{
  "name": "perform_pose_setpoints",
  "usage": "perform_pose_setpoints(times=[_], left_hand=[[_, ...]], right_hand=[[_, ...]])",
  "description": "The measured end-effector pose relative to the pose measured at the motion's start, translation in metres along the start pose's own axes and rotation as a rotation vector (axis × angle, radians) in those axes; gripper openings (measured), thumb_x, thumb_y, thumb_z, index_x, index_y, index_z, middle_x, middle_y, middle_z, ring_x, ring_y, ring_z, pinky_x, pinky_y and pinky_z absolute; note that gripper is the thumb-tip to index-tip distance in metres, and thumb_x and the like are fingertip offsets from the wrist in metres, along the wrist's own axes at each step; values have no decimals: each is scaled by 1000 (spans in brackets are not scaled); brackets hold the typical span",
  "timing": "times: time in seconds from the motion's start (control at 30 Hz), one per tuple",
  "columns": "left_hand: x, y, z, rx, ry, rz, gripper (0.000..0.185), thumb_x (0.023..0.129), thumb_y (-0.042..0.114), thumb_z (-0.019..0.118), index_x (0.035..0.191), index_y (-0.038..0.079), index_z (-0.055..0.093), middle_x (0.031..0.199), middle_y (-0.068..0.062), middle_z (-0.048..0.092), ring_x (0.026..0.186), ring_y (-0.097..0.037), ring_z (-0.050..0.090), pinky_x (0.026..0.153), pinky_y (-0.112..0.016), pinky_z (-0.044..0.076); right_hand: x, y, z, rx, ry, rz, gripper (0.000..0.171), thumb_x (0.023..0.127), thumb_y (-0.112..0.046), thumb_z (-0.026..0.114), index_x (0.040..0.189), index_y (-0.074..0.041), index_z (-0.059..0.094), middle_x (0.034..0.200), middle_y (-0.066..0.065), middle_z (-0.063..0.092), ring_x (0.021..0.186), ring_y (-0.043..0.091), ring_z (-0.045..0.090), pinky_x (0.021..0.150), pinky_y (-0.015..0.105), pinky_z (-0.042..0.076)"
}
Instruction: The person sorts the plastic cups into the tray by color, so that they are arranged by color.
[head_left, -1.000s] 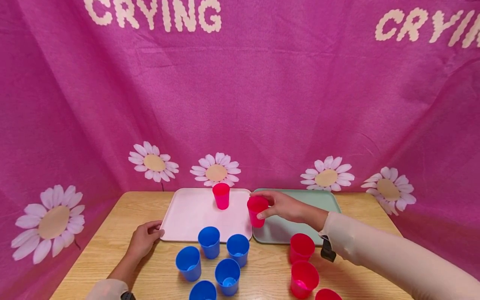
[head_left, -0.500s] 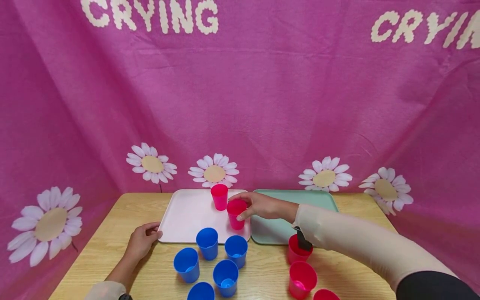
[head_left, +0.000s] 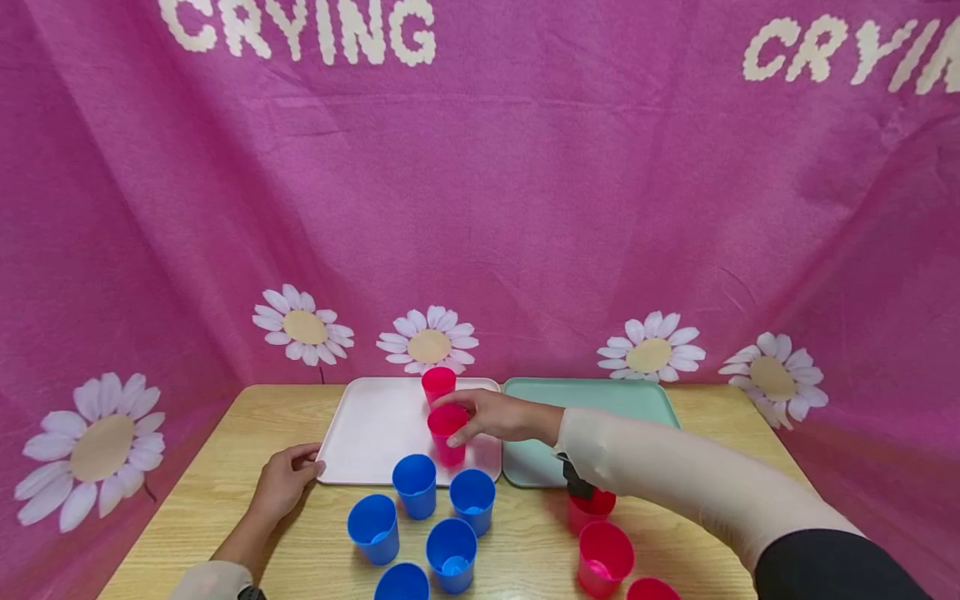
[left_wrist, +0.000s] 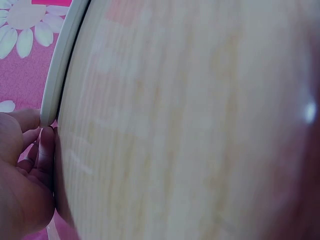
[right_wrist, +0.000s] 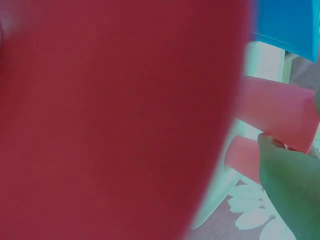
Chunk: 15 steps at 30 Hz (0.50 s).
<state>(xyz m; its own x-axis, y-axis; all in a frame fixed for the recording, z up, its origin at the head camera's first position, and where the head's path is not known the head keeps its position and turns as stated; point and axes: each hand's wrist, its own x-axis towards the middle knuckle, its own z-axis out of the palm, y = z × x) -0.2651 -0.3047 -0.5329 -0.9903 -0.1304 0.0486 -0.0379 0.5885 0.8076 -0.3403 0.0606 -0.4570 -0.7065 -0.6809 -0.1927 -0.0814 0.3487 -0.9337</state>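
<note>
My right hand (head_left: pixel 491 415) grips a red cup (head_left: pixel 447 437) by its upper part, thumb on the near side. The cup is upright and low over the pale pink tray (head_left: pixel 367 433), right in front of another red cup (head_left: pixel 437 383) standing at the tray's back. In the right wrist view, the held cup (right_wrist: pixel 280 110) shows beside the fingers, and the standing cup (right_wrist: pixel 243 157) lies beyond. At the tray's front left corner, my left hand (head_left: pixel 283 482) pinches the edge. The left wrist view shows its fingers (left_wrist: pixel 46 147) against the tray's rim (left_wrist: pixel 57 75).
Several blue cups (head_left: pixel 452 554) stand on the wooden table (head_left: pixel 300 558) before the pink tray. Red cups (head_left: pixel 605 557) stand at the front right, one partly under my right wrist. A green tray (head_left: pixel 600 400) adjoins the pink one. A magenta curtain (head_left: pixel 480 208) hangs behind.
My right hand has carried the red cup leftward from the green tray's edge to over the pink tray, close to the standing cup. The left hand stays at the tray corner.
</note>
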Motion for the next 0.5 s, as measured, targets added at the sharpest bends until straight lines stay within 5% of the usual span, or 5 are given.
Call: perform_pose_setpoints(times=[0.5], left_hand=[[2,-5,1,15,4,20,37,93,0,70,125,-16,63,97,-17,70,80,-7,58,69,-16,49]], right_hand=[[13,-3,14,-44,38,32,69,84,-4,83,146,-16,57,141,9,56,136,31,47,96,45,58]])
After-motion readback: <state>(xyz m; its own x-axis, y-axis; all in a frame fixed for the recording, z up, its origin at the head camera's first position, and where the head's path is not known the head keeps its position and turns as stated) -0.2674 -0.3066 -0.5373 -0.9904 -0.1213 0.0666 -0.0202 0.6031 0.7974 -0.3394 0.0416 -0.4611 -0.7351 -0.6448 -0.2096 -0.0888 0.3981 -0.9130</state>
